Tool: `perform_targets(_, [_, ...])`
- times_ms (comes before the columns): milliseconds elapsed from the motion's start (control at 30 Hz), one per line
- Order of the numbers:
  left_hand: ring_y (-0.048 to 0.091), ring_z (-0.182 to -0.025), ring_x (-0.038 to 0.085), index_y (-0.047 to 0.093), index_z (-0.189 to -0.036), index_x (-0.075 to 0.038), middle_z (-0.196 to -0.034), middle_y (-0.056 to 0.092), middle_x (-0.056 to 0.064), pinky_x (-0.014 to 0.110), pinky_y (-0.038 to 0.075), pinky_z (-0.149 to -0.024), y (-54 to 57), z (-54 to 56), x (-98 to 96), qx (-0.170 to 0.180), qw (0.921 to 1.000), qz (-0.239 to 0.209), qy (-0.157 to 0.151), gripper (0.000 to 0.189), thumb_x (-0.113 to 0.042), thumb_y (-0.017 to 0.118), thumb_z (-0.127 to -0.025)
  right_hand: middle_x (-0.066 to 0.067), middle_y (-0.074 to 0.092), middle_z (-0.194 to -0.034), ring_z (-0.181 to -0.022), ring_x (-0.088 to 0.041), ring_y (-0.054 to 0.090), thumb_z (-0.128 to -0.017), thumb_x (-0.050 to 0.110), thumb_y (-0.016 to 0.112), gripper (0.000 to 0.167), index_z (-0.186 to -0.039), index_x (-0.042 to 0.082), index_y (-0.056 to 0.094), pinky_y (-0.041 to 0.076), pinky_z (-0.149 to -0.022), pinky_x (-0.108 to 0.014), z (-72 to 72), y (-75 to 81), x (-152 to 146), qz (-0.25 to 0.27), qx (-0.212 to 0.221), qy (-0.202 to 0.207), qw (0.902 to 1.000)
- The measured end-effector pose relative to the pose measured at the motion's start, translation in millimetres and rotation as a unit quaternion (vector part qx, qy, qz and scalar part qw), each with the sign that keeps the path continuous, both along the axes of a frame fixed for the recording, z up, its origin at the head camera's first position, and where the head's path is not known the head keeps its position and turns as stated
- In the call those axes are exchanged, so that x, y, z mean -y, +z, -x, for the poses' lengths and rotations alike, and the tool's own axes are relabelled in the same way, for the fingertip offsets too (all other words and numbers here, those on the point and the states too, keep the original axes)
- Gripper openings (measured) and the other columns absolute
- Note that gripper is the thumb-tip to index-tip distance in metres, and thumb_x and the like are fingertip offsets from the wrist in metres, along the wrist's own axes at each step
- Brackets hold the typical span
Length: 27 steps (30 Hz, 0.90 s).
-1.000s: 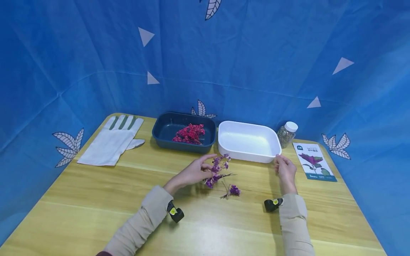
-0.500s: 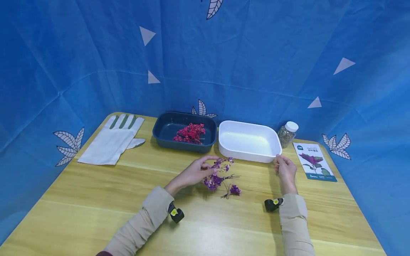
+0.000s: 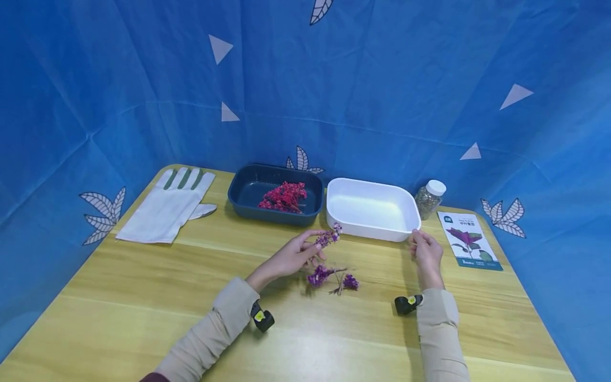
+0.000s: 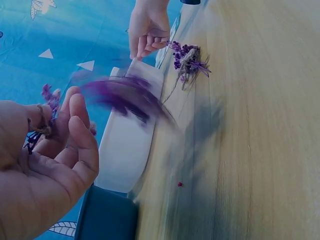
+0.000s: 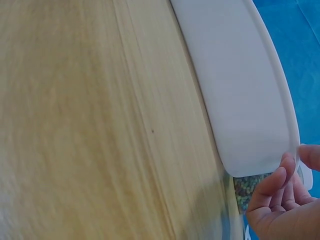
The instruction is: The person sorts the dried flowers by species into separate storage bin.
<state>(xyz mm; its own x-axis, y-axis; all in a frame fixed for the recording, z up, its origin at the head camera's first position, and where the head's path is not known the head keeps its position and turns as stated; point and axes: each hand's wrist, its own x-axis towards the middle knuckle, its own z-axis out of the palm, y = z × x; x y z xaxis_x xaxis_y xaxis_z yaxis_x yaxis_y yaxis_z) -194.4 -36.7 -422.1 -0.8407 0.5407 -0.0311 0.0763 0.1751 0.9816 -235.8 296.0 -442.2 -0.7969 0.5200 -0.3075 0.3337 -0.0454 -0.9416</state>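
My left hand pinches a small sprig of purple dried flowers between thumb and fingers; its twine-tied stems show in the left wrist view. Just off those fingertips, a second purple bunch is motion-blurred above the table, its shadow below. On the wood lies another purple bunch, tied with twine. My right hand pinches the near right corner of the white tray at its rim; the right wrist view shows thumb and fingertips at that rim.
Left of the white tray stands a dark blue tray holding red dried flowers. A white glove lies at the far left. A lidded jar and a plant-picture packet sit at the right. A tiny red bit lies on the table.
One purple bunch has separated from my left hand and dropped lower, while the small sprig stays in the fingers. My right hand keeps its place on the white tray's corner.
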Motion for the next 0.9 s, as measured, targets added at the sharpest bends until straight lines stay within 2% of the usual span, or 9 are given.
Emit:
perform_targets(67, [0.062,-0.085,0.029,0.026,-0.148,-0.009,-0.099,0.066,0.011,0.037,0.050,-0.070,0.2,0.0,-0.1,0.004,1.0000,-0.005,0.001,0.049,-0.013,0.042,-0.102,0.008,0.055,-0.077,-0.061,-0.003,0.048,-0.096,0.029,0.054,0.015,-0.104,0.016,0.055,0.039,-0.053,-0.015,-0.4,0.5,0,0.000,0.000,0.000,1.0000])
perform_targets(133, [0.061,-0.089,0.035,0.021,-0.150,-0.011,-0.105,0.066,0.013,0.040,0.049,-0.071,0.2,-0.1,-0.3,0.006,1.0000,-0.002,0.004,0.051,-0.013,0.041,-0.102,0.008,0.055,-0.077,-0.061,-0.003,0.048,-0.096,0.029,0.054,0.015,-0.104,0.016,0.055,0.040,-0.053,-0.015,-0.7,0.8,0,-0.001,0.001,0.000,1.0000])
perform_targets(300, [0.059,-0.092,0.038,0.017,-0.151,-0.008,-0.114,0.065,0.014,0.031,0.045,-0.066,0.2,1.3,-2.8,0.010,0.9998,0.006,0.018,0.055,-0.012,0.042,-0.102,0.008,0.055,-0.080,-0.062,-0.003,0.049,-0.096,0.030,0.054,0.021,-0.110,0.014,0.054,0.040,-0.054,-0.015,-0.6,0.9,0,-0.001,0.005,0.000,1.0000])
perform_targets(400, [0.057,-0.093,0.040,0.024,-0.149,-0.004,-0.119,0.064,0.014,0.023,0.039,-0.058,0.7,4.3,-5.5,0.009,0.9994,0.009,0.031,0.052,-0.012,0.044,-0.101,0.007,0.055,-0.082,-0.063,-0.003,0.049,-0.096,0.031,0.054,0.029,-0.117,0.011,0.053,0.040,-0.054,-0.016,-0.6,0.7,0,-0.005,0.009,0.002,0.9999])
perform_targets(533, [0.059,-0.094,0.039,0.038,-0.141,0.000,-0.119,0.064,0.016,0.020,0.035,-0.054,2.5,12.4,-10.3,-0.006,0.9978,0.013,0.065,0.044,-0.014,0.047,-0.100,0.007,0.055,-0.081,-0.063,-0.003,0.049,-0.096,0.031,0.054,0.034,-0.122,0.009,0.052,0.041,-0.054,-0.016,-0.1,1.2,-1,-0.005,0.010,0.003,0.9999])
perform_targets(733, [0.061,-0.097,0.032,0.054,-0.129,-0.002,-0.112,0.064,0.020,0.026,0.046,-0.067,7.1,28.9,-18.8,-0.027,0.9918,0.018,0.124,0.035,-0.019,0.053,-0.098,0.006,0.056,-0.085,-0.066,-0.004,0.049,-0.096,0.032,0.054,0.034,-0.122,0.009,0.053,0.041,-0.056,-0.016,-1.4,1.6,0,-0.008,0.014,0.008,0.9998])
perform_targets(900, [0.058,-0.094,0.017,0.064,-0.119,-0.006,-0.109,0.065,0.008,0.026,0.048,-0.076,11.1,42.8,-30.3,-0.052,0.9823,0.028,0.178,0.030,-0.023,0.060,-0.094,0.005,0.055,-0.089,-0.068,-0.005,0.049,-0.097,0.032,0.053,0.039,-0.127,0.009,0.051,0.041,-0.056,-0.016,-0.8,1.5,0,-0.005,0.022,0.005,0.9997])
